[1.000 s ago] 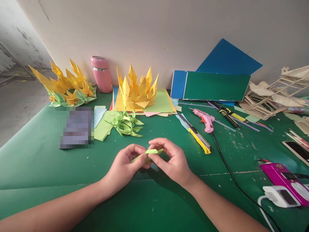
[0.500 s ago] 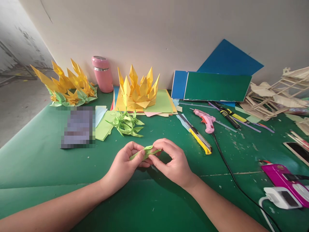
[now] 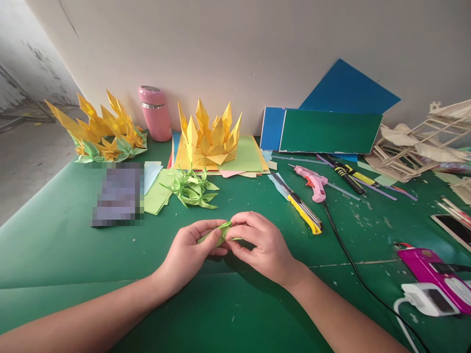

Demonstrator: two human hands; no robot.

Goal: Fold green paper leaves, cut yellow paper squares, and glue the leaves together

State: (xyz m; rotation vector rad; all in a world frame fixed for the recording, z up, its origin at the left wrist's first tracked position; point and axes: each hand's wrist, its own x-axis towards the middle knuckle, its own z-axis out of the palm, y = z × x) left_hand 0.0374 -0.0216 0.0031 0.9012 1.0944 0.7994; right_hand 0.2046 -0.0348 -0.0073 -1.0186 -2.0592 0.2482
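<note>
Before me is a green bench (image 3: 73, 255), stacked paper sheets (image 3: 250, 154) toward its back, and a yellow crown (image 3: 211, 144) standing on them. Nearer, the left hand (image 3: 191, 245) and right hand (image 3: 263, 245) meet in front of a cluster of green leaves (image 3: 193, 189). Each grip is pinched on one folded paper (image 3: 223, 232), held over the bench between both hands.

There are two hands (image 3: 189, 250) (image 3: 267, 245), two crowns (image 3: 211, 149) (image 3: 94, 126) (and one flask (image 3: 158, 120)).

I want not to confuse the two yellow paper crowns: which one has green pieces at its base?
The left crown, left of the pink flask: pale green pieces line its base. The right crown, on the paper stack, shows only yellow.
</note>
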